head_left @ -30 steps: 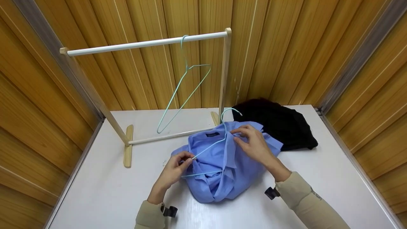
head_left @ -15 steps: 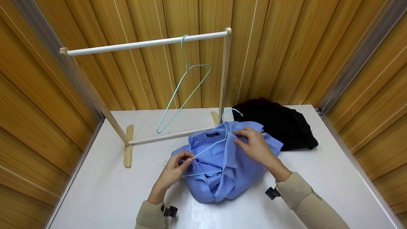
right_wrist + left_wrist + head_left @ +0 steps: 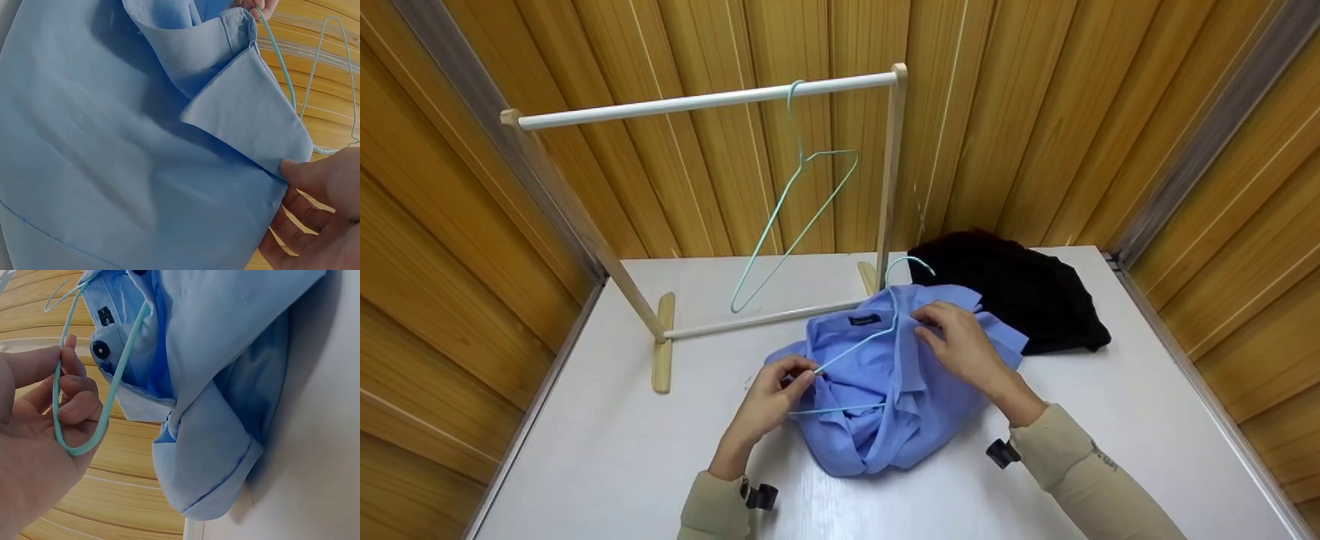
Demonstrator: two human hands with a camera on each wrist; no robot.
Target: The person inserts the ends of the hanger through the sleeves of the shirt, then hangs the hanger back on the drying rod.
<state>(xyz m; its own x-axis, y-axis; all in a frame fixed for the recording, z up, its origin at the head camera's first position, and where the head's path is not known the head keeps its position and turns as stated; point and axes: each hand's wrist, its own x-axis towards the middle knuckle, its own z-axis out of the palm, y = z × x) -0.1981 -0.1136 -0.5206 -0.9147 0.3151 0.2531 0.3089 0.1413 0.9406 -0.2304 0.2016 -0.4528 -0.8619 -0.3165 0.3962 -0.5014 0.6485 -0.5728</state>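
Observation:
A crumpled light blue collared shirt [image 3: 945, 397] lies on the white table, its neck opening and dark label facing up. A pale green wire hanger [image 3: 851, 348] is partly inside the neck, with its hook standing up past the collar. My left hand [image 3: 769, 394] pinches the hanger near one end between thumb and fingers; the left wrist view shows the bent end of the hanger [image 3: 116, 377] outside the shirt by the palm. On the other side, my right hand [image 3: 964, 345] holds the collar [image 3: 253, 107] between thumb and fingers. The hanger's far end is hidden in the shirt.
A small garment rack with a white top bar [image 3: 660, 106] and wooden posts stands behind the shirt on the left. Another green hanger [image 3: 765, 234] hangs from that bar. Black folded cloth [image 3: 1020, 300] lies at the back right, overlapped by the shirt. Wood-patterned walls surround the table.
My right hand and the collar edge have shifted slightly to the right, and the hanger's hook has drifted a little the same way. The left hand keeps its grip, almost still.

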